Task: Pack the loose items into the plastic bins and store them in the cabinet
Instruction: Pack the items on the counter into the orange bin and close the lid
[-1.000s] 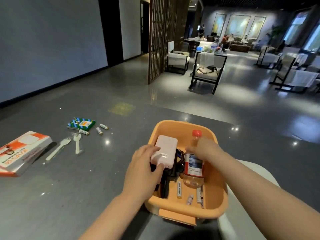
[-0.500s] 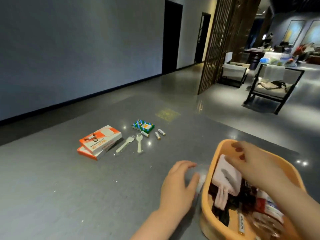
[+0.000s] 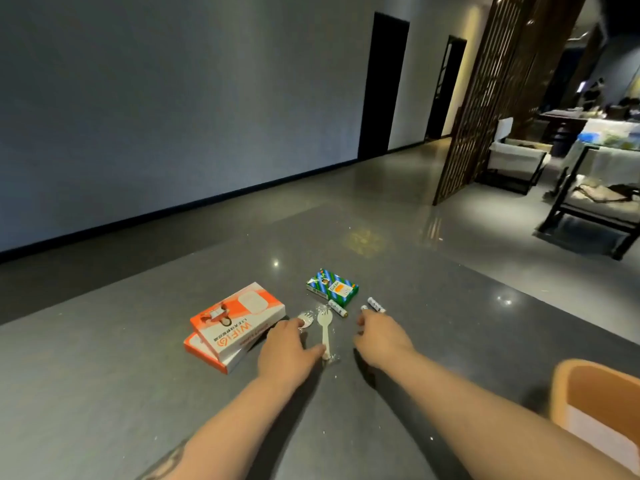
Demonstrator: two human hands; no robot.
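Head view: a person reaches both bare arms across a dark grey table (image 3: 104, 393) toward a cluster of loose items. The landmark is the white plastic fork (image 3: 325, 329), lying with its tines away from the person. The left hand (image 3: 285, 348) rests palm-down just left of the fork, over the handle of a plastic spoon (image 3: 305, 319) whose bowl shows past the fingertips; the thumb touches the fork's handle end, and the fingers lie loosely extended, with no clear grip visible. The right hand (image 3: 379, 336) is just right of the fork, its fingers curled down at the table beside a battery (image 3: 375, 304); whether they pinch anything cannot be told. A second battery (image 3: 337, 308) lies just beyond the fork's tines, touching the near edge of a small green-and-blue box (image 3: 332, 287). Left of the fork, past the left hand, sit two stacked orange-and-white boxes (image 3: 239, 322). The orange plastic bin (image 3: 595, 393) stands well to the right of the fork and nearer the person, at the frame's edge, its contents mostly out of view. Chairs (image 3: 588, 206) stand on the floor beyond the table.
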